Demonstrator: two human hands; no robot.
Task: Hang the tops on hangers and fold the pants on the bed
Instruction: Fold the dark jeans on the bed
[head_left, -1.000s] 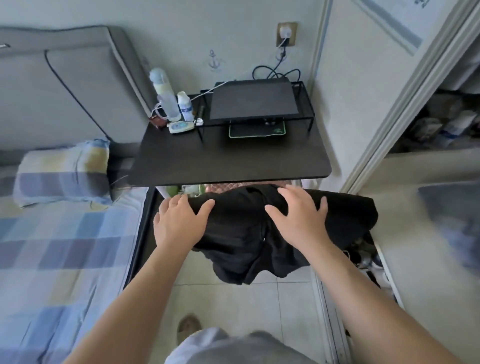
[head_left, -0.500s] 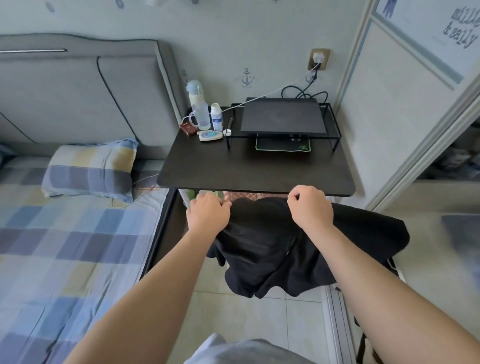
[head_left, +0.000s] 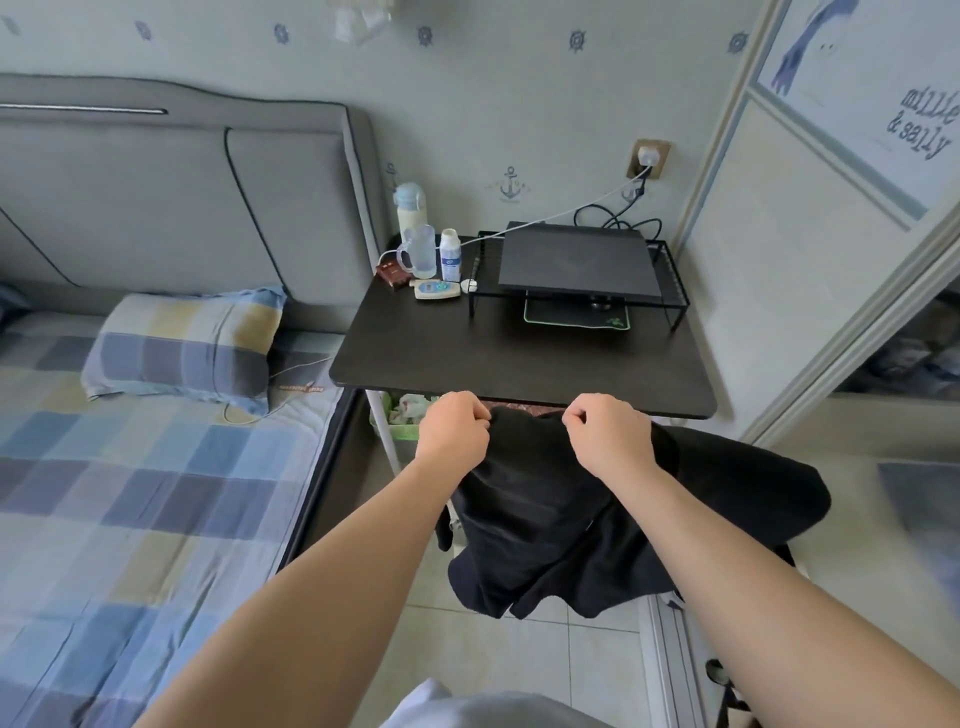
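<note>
Now pinching the upper edge of the black garment (head_left: 530, 530) with left grip (head_left: 452, 439) and right grip (head_left: 608, 436), both clamped on cloth, at frame centre just below the tabletop (head_left: 519, 358), right of the bed (head_left: 130, 493).

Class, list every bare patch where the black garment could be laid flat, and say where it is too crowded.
Free: the checked bedspread in front of the pillow, and the front strip of the desk between the wire stand and its near edge. Crowded: its back-left corner, with bottles and a mug.
</note>
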